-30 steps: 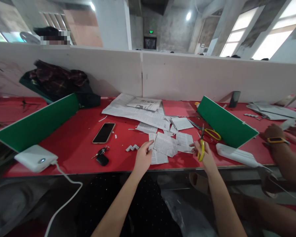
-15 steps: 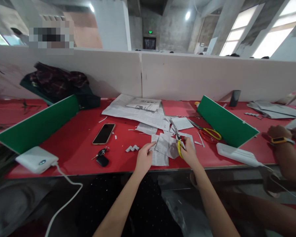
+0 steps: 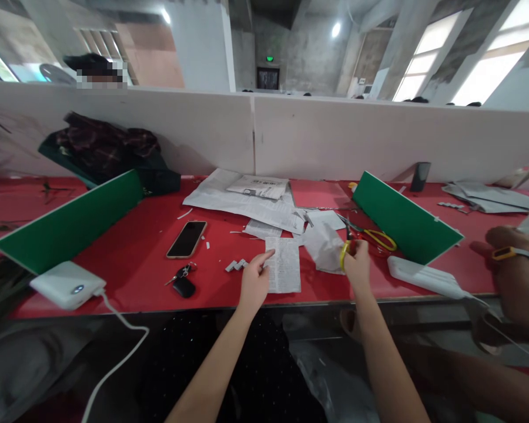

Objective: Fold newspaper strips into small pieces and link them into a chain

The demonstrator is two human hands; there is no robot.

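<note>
My left hand (image 3: 254, 282) rests at the left edge of a rectangular cut piece of newspaper (image 3: 285, 270). Its index finger stretches onto the paper while the other fingers bend loosely. In my right hand (image 3: 356, 264) is a pair of scissors (image 3: 345, 254) with yellow handles, blades pointing away from me. Another newspaper sheet (image 3: 324, 247), smeared by motion, lies beside the scissors; whether the fingers also pinch it I cannot tell. Folded paper pieces (image 3: 237, 265) sit just left of my left hand.
Newspapers (image 3: 247, 202) and a pink folder (image 3: 320, 194) lie at the back. Green dividers (image 3: 70, 220) flank the red table. A phone (image 3: 186, 239), keys (image 3: 184, 284), second scissors (image 3: 379, 238) and white power banks (image 3: 66, 286) surround the work. A co-worker's hand (image 3: 509, 241) is at the right.
My right hand has moved right with the scissors. The overlapping newspaper sheet has shifted right too, baring the rectangular piece. My left hand has stayed nearly in place.
</note>
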